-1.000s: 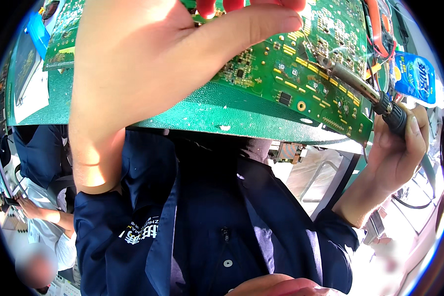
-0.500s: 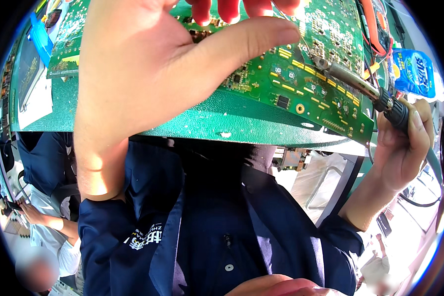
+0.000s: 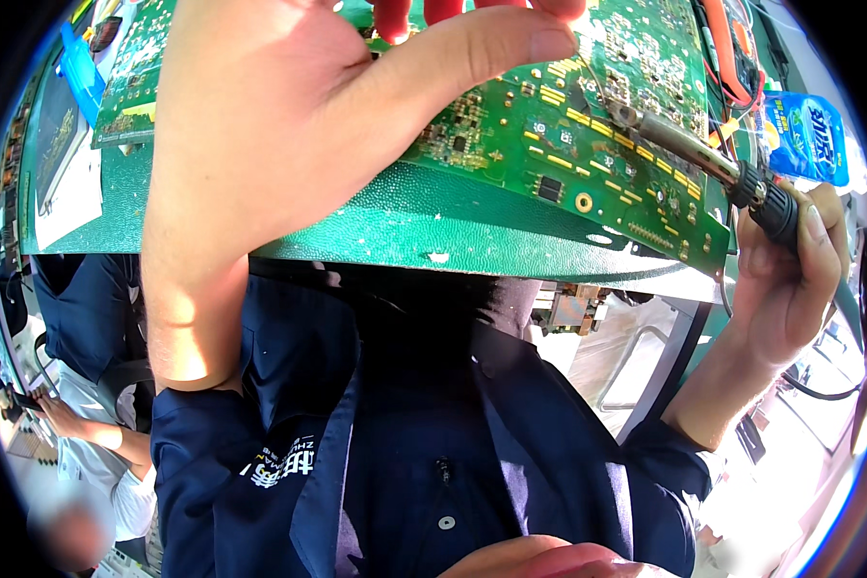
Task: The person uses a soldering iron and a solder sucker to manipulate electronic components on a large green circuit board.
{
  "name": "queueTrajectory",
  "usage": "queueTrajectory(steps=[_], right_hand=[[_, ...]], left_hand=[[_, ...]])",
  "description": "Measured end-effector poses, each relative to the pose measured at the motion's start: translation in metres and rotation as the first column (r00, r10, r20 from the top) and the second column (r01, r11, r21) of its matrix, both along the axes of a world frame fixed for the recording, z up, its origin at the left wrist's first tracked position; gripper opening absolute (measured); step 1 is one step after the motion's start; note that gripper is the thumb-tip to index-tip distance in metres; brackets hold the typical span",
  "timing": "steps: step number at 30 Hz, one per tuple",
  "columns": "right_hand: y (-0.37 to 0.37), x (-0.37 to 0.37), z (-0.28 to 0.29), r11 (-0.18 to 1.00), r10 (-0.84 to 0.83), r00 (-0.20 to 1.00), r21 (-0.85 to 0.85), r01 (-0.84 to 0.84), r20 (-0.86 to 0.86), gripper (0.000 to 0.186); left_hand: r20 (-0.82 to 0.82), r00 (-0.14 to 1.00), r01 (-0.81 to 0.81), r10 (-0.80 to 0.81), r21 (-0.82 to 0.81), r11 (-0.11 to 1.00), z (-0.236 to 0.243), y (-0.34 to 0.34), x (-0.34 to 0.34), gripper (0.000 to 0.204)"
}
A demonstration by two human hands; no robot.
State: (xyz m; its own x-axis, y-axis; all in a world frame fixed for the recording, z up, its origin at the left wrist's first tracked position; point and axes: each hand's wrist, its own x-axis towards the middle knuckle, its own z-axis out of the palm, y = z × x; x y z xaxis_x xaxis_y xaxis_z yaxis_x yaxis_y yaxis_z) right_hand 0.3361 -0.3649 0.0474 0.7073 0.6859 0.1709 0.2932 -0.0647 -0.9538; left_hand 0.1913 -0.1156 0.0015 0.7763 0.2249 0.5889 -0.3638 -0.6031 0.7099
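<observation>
A large green circuit board (image 3: 601, 210), crowded with small parts and gold pads, lies on a green textured mat (image 3: 376, 226). My left hand (image 3: 289, 125) arches over the board, fingers curled, its thumb and fingertips pinching a thin wire (image 3: 591, 75) that runs down to the tip of a soldering iron (image 3: 674, 135). My right hand (image 3: 785, 275) grips that iron by its black handle at the board's right side, tip angled leftward onto the board near the gold pads.
Another green board (image 3: 125, 106), a blue plastic object (image 3: 82, 77) and papers (image 3: 63, 193) sit at left. An orange-cased tool (image 3: 718, 48) with cables and a blue packet (image 3: 804, 140) are at right. A co-worker's hand (image 3: 63, 419) shows at lower left.
Compared with a second ago, the scene and my right hand sit slightly differently in the picture. My left hand keeps its pinch and the iron's tip stays on the same area.
</observation>
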Motion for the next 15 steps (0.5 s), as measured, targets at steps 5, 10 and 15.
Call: queueTrajectory(steps=[5, 10, 15], right_hand=[[0.002, -0.002, 0.002, 0.999, -0.037, 0.999, -0.027, 0.037, 0.001, 0.029], [0.001, 0.002, 0.001, 0.999, 0.03, 0.999, -0.019, -0.031, -0.033, 0.031], [0.001, 0.001, 0.002, 0.999, 0.004, 1.0, -0.039, -0.003, 0.027, 0.031]], left_hand=[[0.013, 1.0, -0.021, 0.021, 0.025, 0.999, -0.001, -0.001, 0.001, 0.009], [0.029, 0.997, -0.076, 0.075, 0.032, 0.997, -0.002, -0.005, 0.0, 0.011], [-0.084, 0.996, -0.008, 0.0, -0.094, 0.996, 0.007, 0.001, -0.001, 0.011]])
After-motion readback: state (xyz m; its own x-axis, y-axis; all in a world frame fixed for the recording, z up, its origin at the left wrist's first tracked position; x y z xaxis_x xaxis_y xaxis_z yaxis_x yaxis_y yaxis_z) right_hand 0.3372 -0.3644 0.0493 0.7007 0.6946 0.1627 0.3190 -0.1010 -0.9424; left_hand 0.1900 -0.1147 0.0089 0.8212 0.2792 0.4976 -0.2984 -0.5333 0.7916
